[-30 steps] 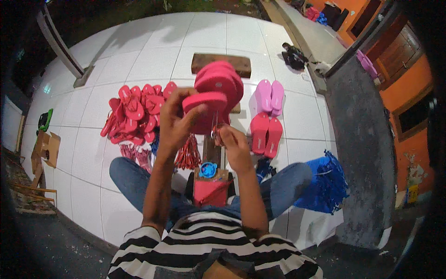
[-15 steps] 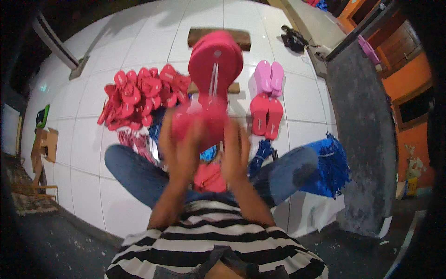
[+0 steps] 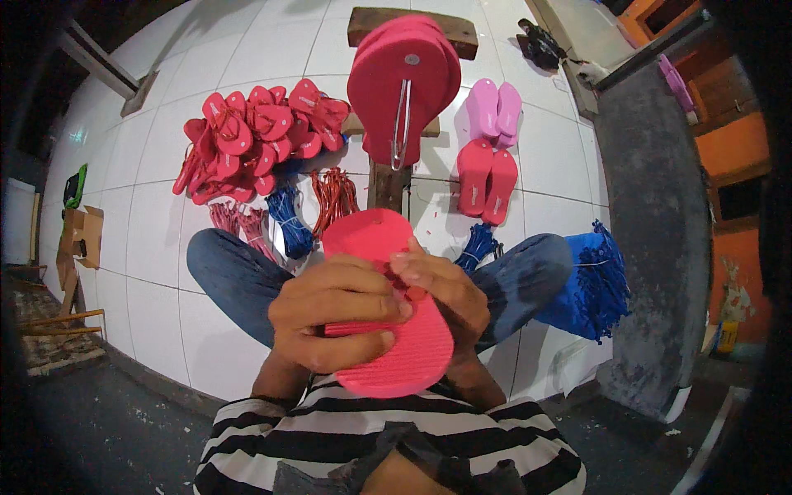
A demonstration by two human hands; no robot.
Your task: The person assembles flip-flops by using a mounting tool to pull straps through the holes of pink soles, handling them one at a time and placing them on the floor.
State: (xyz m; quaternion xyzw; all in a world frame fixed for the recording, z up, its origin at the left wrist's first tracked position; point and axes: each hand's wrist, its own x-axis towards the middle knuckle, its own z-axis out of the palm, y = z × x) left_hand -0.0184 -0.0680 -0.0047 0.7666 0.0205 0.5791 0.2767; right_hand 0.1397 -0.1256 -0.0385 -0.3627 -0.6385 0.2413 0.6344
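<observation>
A pinkish-red flip-flop sole [image 3: 396, 363] lies before my lap, its ribbed face toward me. My left hand [image 3: 334, 309] is closed on its left side, fingers across the ribbed face. My right hand [image 3: 450, 293] grips the right edge, thumb and fingers near a small red strap piece [image 3: 415, 293] at the sole's middle. The hands hide part of the strap. Just beyond stands a wooden stand [image 3: 385, 188] bearing stacked red soles [image 3: 371, 99], with a long metal loop tool [image 3: 401, 124] against them.
Finished-looking red flip-flops [image 3: 239, 144] are heaped at left. Bundles of blue straps [image 3: 289, 223] and red-brown straps [image 3: 334, 198] lie nearby. On the right are pink soles [image 3: 493, 111], red soles [image 3: 487, 181] and a large blue strap bundle [image 3: 590, 285]. A cardboard box [image 3: 87, 235] sits far left.
Both hands have drawn back from the stacked soles toward my body, bringing the flip-flop sole along. Its ribbed face now shows clearly. The view has tilted slightly downward.
</observation>
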